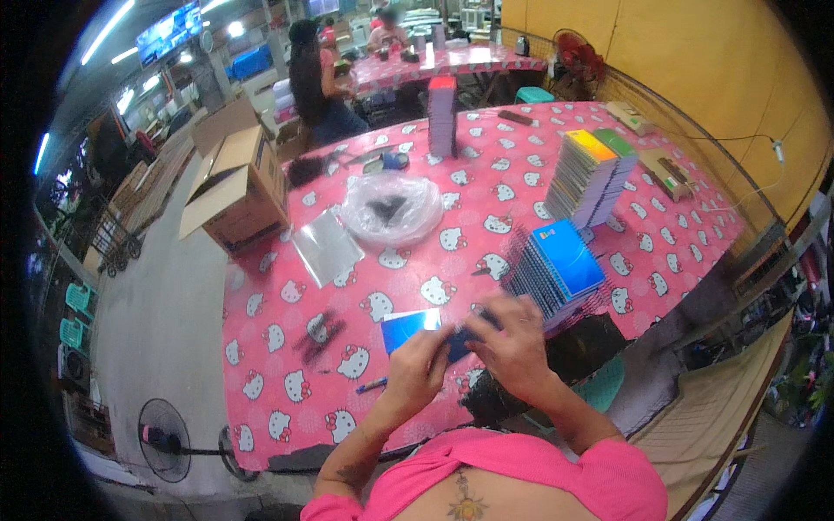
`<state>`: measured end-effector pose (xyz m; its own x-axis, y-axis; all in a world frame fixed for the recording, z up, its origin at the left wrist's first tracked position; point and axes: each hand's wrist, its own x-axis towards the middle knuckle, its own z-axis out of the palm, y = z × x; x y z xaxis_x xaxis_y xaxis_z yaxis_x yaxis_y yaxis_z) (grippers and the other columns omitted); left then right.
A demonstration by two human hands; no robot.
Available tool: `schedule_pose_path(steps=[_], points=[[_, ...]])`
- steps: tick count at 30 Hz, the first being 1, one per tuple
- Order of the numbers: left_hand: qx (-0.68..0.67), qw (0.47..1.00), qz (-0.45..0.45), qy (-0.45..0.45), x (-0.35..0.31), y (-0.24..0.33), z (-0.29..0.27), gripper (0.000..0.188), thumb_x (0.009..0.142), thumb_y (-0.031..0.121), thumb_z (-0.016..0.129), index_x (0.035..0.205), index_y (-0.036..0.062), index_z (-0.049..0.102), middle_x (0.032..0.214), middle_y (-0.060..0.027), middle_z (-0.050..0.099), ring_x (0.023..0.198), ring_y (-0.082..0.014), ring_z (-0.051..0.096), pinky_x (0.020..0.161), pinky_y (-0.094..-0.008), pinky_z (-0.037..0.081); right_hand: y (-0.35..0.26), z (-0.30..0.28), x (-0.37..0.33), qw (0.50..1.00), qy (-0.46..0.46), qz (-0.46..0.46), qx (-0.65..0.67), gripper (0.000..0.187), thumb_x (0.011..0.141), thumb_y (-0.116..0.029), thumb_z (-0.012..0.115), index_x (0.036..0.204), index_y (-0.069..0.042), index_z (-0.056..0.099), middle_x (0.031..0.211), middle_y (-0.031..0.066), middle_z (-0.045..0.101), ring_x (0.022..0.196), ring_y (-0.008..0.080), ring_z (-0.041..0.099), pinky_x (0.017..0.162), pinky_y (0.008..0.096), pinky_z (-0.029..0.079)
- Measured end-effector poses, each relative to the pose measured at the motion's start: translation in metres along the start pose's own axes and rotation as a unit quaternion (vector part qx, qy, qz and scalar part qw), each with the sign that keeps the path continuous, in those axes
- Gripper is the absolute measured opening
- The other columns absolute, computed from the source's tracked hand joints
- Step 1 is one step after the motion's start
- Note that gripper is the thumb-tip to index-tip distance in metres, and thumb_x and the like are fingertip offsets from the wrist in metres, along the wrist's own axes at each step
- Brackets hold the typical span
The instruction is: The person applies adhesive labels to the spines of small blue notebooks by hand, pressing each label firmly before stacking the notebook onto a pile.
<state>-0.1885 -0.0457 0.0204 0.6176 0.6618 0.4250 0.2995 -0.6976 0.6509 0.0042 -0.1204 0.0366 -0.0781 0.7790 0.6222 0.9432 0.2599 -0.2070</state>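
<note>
Both hands meet over the near middle of the table. My left hand (419, 366) is closed, its fingers pinching the edge of a dark blue piece (462, 342), perhaps a small notebook seen on edge. My right hand (514, 347) curls over the other end of that piece; its fingertips are smeared by motion. A bright blue and white notebook cover (407, 328) shows just beyond my left hand, partly hidden by it. Beside my right hand rises a stack of spiral notebooks (565, 265) with blue covers. A blue pen (372, 385) lies near my left wrist.
On the pink patterned tablecloth (356, 360) lie a plastic bag (393, 211), clear sheets (327, 248) and dark wire pieces (320, 334). Notebook stacks with yellow and green (592, 178) and red tops (442, 117) stand farther back. A cardboard box (239, 191) is left; people sit beyond.
</note>
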Motion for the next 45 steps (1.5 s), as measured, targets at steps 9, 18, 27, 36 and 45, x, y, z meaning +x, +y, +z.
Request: schedule_pose_path(steps=[9,18,27,36,45], points=[[-0.281,0.959,0.012,0.007,0.109,0.048,0.066,0.041,0.092,0.016,0.072,0.128,0.0017,0.057,0.098,-0.0137,0.065,0.086,-0.0171,0.067,0.074,-0.0317,0.054,0.055,-0.057,0.006,0.938,0.179,0.251,0.155,0.043,0.093,-0.013,0.062,0.135,-0.004,0.058,0.128,0.021,0.06,0.116,0.0372,0.058,0.102,0.0469,0.043],[-0.069,0.992,0.104,-0.005,0.14,0.041,0.123,0.044,0.095,0.028,0.068,0.129,0.0029,0.057,0.097,-0.017,0.062,0.083,-0.0292,0.065,0.072,-0.0396,0.053,0.132,-0.055,-0.007,0.96,0.08,0.252,-0.093,0.034,0.091,-0.016,0.059,0.122,-0.006,0.067,0.123,0.0144,0.067,0.114,0.0325,0.062,0.094,0.0461,0.047],[0.069,0.994,0.08,-0.039,0.014,-0.103,0.054,0.02,0.089,0.015,0.071,0.106,0.0054,0.067,0.102,-0.0151,0.065,0.097,-0.0346,0.064,0.082,-0.0424,0.053,0.141,-0.063,-0.008,0.964,0.075,0.239,-0.092,0.031,0.092,-0.016,0.06,0.119,-0.006,0.07,0.122,0.0145,0.067,0.113,0.0339,0.063,0.097,0.0441,0.047],[0.259,0.958,0.091,-0.085,-0.063,-0.172,0.048,0.042,0.086,0.008,0.059,0.128,0.0028,0.059,0.127,-0.0169,0.061,0.114,-0.0337,0.06,0.099,-0.0426,0.051,0.029,-0.007,0.019,0.975,0.037,0.056,0.21,0.031,0.09,-0.013,0.069,0.12,-0.007,0.068,0.119,0.0152,0.067,0.113,0.0331,0.062,0.099,0.0417,0.047],[0.244,0.963,0.106,-0.049,-0.056,-0.189,0.06,0.037,0.087,0.006,0.058,0.123,-0.0007,0.06,0.129,-0.0187,0.061,0.122,-0.036,0.058,0.104,-0.0426,0.048,0.039,0.119,-0.051,0.909,-0.114,0.17,0.362,0.032,0.089,-0.014,0.068,0.119,-0.004,0.068,0.121,0.0177,0.064,0.113,0.0334,0.062,0.099,0.0409,0.047]])
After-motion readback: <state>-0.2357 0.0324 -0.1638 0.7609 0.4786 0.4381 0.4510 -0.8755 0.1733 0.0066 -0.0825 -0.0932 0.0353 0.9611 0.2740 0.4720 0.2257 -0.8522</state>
